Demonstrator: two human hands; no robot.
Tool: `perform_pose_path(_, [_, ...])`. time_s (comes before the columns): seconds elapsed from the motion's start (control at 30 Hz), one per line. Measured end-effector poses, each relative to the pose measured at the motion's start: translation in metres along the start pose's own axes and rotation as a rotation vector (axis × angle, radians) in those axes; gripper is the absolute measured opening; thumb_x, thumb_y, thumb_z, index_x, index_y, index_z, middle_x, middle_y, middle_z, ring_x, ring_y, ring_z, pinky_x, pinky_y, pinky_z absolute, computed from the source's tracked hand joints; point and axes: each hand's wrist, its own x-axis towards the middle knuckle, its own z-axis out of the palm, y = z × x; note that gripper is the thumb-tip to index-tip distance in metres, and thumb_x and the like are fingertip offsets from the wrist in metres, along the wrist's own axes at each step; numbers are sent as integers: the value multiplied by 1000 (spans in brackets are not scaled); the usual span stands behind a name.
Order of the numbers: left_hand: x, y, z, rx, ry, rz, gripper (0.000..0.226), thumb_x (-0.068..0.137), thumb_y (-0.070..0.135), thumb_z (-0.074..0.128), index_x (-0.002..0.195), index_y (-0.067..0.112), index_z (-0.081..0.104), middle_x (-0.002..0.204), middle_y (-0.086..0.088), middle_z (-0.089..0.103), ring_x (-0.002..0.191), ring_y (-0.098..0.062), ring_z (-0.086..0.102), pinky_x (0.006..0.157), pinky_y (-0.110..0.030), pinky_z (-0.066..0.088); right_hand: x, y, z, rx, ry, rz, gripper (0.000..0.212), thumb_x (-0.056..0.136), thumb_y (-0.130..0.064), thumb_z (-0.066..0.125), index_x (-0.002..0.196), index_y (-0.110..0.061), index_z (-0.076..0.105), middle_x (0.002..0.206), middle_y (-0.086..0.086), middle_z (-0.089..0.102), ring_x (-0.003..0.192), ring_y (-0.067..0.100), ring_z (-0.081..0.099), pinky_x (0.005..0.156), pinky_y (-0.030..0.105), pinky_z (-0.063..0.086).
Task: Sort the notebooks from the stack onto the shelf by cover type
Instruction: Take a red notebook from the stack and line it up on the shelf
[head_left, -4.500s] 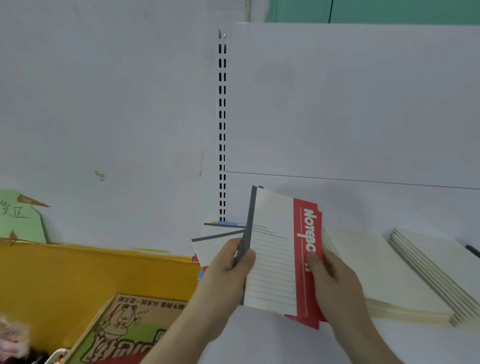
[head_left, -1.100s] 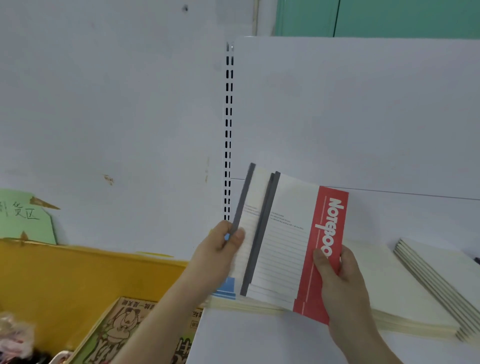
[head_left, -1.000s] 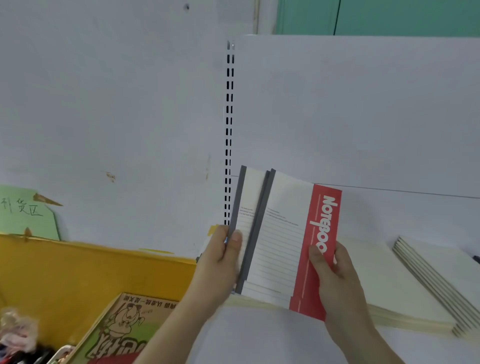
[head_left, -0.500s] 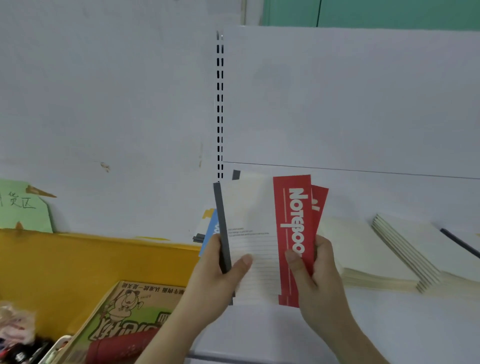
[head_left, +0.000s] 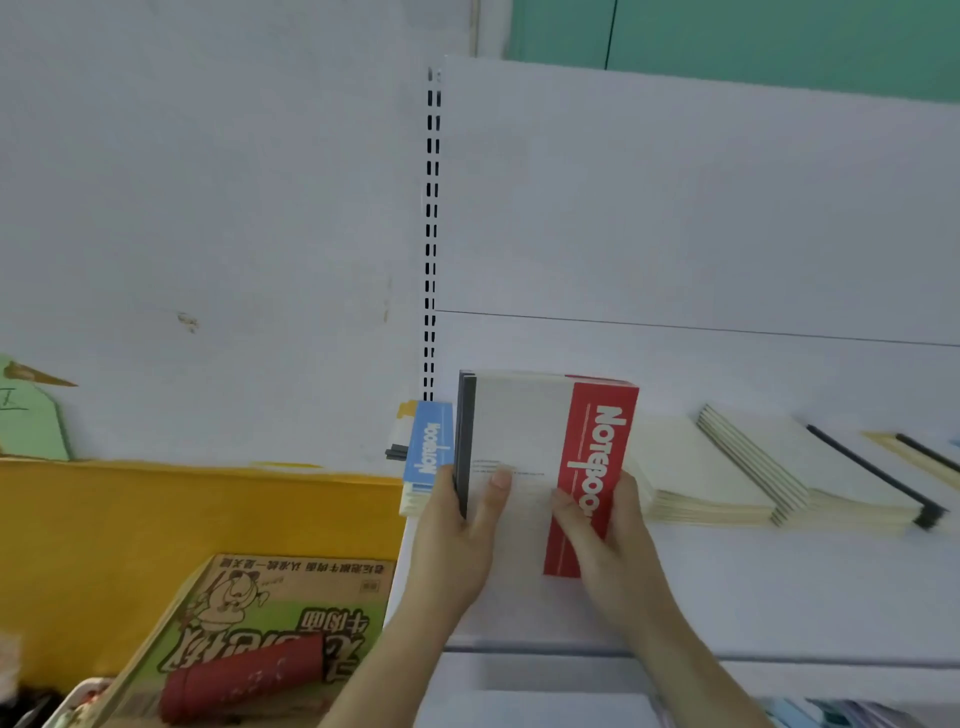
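You are holding a small squared-up bundle of cream-covered notebooks with a red title band and a dark grey spine (head_left: 524, 447) upright in both hands, above the front of the white metal shelf (head_left: 779, 587). Your left hand (head_left: 457, 540) wraps the grey spine edge, thumb across the cover and fingers behind, while your right hand (head_left: 602, 535) pinches the red band near its lower end. Gripped on both long edges like this, the covers line up flush, which I judge is the point: same-cover copies are gathered so they can go down as one pile. The remaining unsorted stack, topped by a blue-banded notebook (head_left: 428, 452), lies just beside your left hand at the shelf's left end, against the slotted upright (head_left: 430, 234). To your right on the shelf lie plain cream notebook piles (head_left: 696, 467), fanned and overlapping, with black-spined ones (head_left: 872, 473) further right, so a sorted row already runs that way; the red-band group most likely belongs in the bare stretch in front of you. Lower left, an open cardboard carton printed in green with a cartoon figure (head_left: 270, 613) holds a dark red cylindrical bottle (head_left: 244, 680) lying on its side; what else it holds is hidden. Behind it stands a yellow board (head_left: 182, 514).
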Motion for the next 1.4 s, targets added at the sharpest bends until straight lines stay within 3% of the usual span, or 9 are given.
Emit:
perform_pose_path(0.13, [0,-8,-7,36,-75,-25,30,90,55,52,107,30,55,104,13,70,92,1,68,76,-25,60,1,7,-6,-120,-41,-5,32,95,-49,38,119,-27,43,106,-22,62,95,-11,60,82,20,54])
perform_pose_path(0.3, [1,-4,-5,54,-80,-61,19,96,47,49,105,31,50,111,8,68,96,-4,67,72,-23,60,2,10,-15,-292,-159,-31,41,98,-42,38,136,-26,31,123,-20,55,104,-11,55,79,7,48])
perform_pose_path(0.53, [-13,30,21,-3,-56,39,16,99,36,52,101,20,52,100,10,66,84,1,65,58,-10,51,-18,1,-57,-145,-37,-67,25,97,-41,45,121,-34,50,101,-20,71,88,6,70,73,24,58])
perform_pose_path(0.73, [-34,56,96,-62,-183,71,15,102,32,52,94,19,55,89,12,68,73,13,61,57,-4,44,-47,3,-134,-233,67,-14,15,100,-39,40,113,-37,46,68,5,69,52,20,64,52,31,53])
perform_pose_path(0.87, [-58,77,161,-40,-327,100,34,100,51,34,95,22,52,83,10,67,72,4,64,58,-12,49,-65,8,-205,-200,239,3,14,100,-39,42,110,-39,52,73,2,69,54,24,63,52,35,54])
perform_pose_path(1.03, [-91,87,256,126,-500,190,34,99,52,33,84,27,51,71,10,63,62,-3,59,58,-25,49,-88,22,-317,-241,365,57,9,97,-38,44,103,-44,49,82,-24,67,69,12,68,50,18,53])
perform_pose_path(1.17, [-125,95,345,126,-532,218,15,100,47,42,109,40,52,94,13,71,77,1,66,63,-22,56,-103,36,-407,-279,403,73,25,95,-40,45,118,-32,52,73,-4,70,50,9,63,45,18,47])
perform_pose_path(1.3, [-152,112,422,222,-697,314,82,92,33,67,140,66,9,115,28,60,96,6,64,85,-21,57,-104,53,-492,-342,433,134,27,97,-38,42,120,-26,51,65,-3,69,47,12,62,45,18,46])
perform_pose_path(1.4, [-157,121,471,349,-749,411,104,84,42,72,148,58,-8,131,20,52,111,-1,58,97,-31,53,-95,66,-543,-428,430,184,31,96,-45,38,121,-29,47,75,-6,70,61,8,67,51,18,50])
